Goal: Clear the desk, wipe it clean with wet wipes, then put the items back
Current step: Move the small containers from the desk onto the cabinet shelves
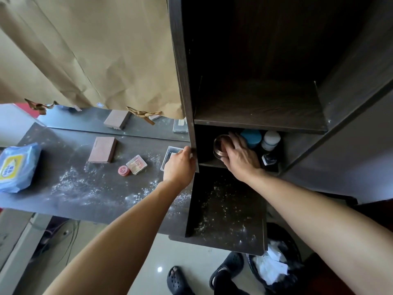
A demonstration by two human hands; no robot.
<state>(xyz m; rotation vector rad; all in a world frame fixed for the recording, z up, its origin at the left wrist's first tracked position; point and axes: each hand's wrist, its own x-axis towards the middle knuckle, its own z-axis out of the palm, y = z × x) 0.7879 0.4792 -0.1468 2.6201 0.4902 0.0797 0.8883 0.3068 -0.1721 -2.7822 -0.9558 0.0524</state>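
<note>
The dark desk (89,194) is dusted with white powder. On it lie a blue wet-wipes pack (18,167) at the left, a brown box (102,152), a small red round tin (123,170), a clear square case (136,164) and a clear tray (170,155). My left hand (180,166) grips the edge of the dark shelf unit's side panel (184,81). Inside the low shelf compartment, my right hand (239,158) is closed around a round glass jar (220,146).
Behind the jar stand a blue-capped jar (251,138), a white-capped bottle (270,140) and a small dark bottle (268,159). A mirror (95,122) lines the desk's back, brown paper (95,52) above it. A waste bin (276,260) stands on the floor by my feet.
</note>
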